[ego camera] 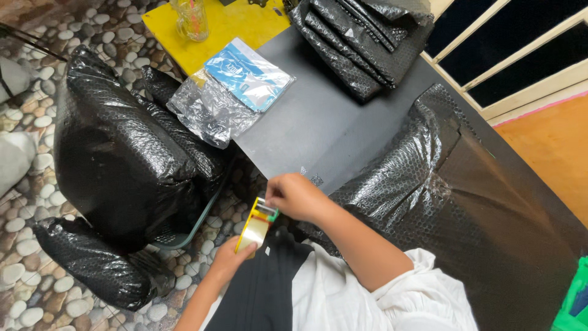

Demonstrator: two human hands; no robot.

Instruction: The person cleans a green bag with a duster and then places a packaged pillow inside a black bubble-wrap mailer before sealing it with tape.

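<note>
Both hands work a yellow tape dispenser (256, 224) held low in front of the body, just off the near edge of the black bench (318, 132) and above the pebble-patterned floor (37, 110). The left hand (229, 257) cups the dispenser from below, its fingers wrapped closed around the yellow body; the right hand (297, 196) sits at the top end, fingers pinched narrow at the green-tipped cutter, where the loose end of the tape would lie (the tape end itself is too small to make out). To do this well, I judge that the lower hand should keep the dispenser steady while the pinching fingers catch the tape squarely, so that it lifts without splitting or folding onto itself. Just to the right of the hands a bundle wrapped in black bubble wrap (404, 178) rests on the bench, and more black-wrapped bundles (116, 153) sit on the floor to the left. Farther back lie clear plastic bags with a blue-printed packet (248, 73), a stack of folded black sheets (367, 37), and a glass mug (191, 18) on a yellow surface (236, 24).
</note>
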